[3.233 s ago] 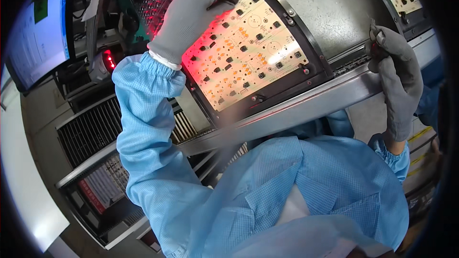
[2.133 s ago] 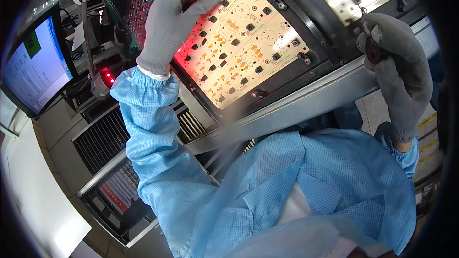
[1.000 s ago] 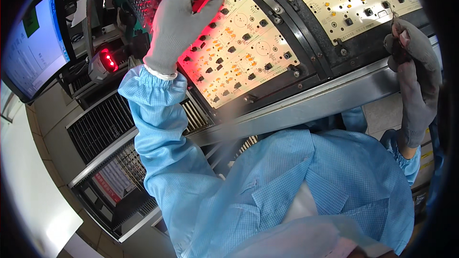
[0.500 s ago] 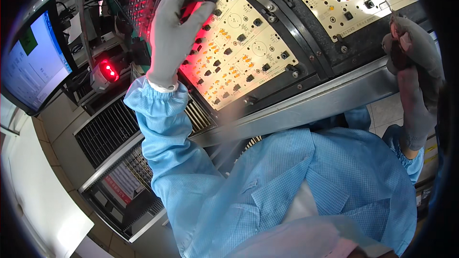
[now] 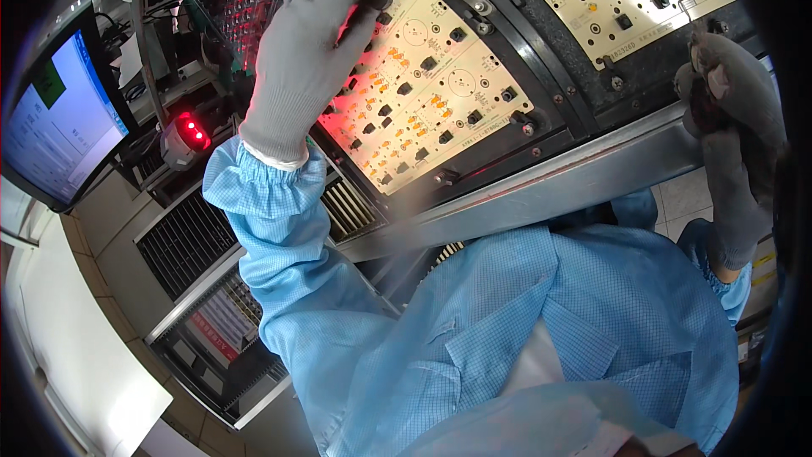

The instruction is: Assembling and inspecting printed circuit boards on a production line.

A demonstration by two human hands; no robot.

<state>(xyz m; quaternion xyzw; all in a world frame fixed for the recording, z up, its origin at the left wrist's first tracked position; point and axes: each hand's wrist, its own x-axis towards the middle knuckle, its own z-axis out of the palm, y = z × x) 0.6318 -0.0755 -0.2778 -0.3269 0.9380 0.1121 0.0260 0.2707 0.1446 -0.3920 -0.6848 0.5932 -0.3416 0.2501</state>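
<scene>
My left hand (image 5: 317, 63), in a grey glove, is over the left part of a cream circuit board (image 5: 474, 131) with black and orange components. Its thumb and forefinger are bent together at the board's upper left edge; what they pinch, if anything, is hidden. At the right, my right hand (image 5: 736, 85) is closed near the lower edge of a second cream circuit board (image 5: 643, 42). A thin bent metal wire (image 5: 686, 7) sticks up from its fingers over that board. Bare fingertips show through this glove.
Black fixture frames hold both boards, with small clamps (image 5: 528, 125) along them. A metal rail (image 5: 541, 178) runs in front. At the left are a red-lit scanner (image 5: 191, 131), a monitor (image 5: 63, 118) and a rack of dark parts (image 5: 228, 0) under red light.
My left hand has shifted slightly left, its forearm too, and its fingers have drawn closer together. My right hand stays nearly in place with the wire.
</scene>
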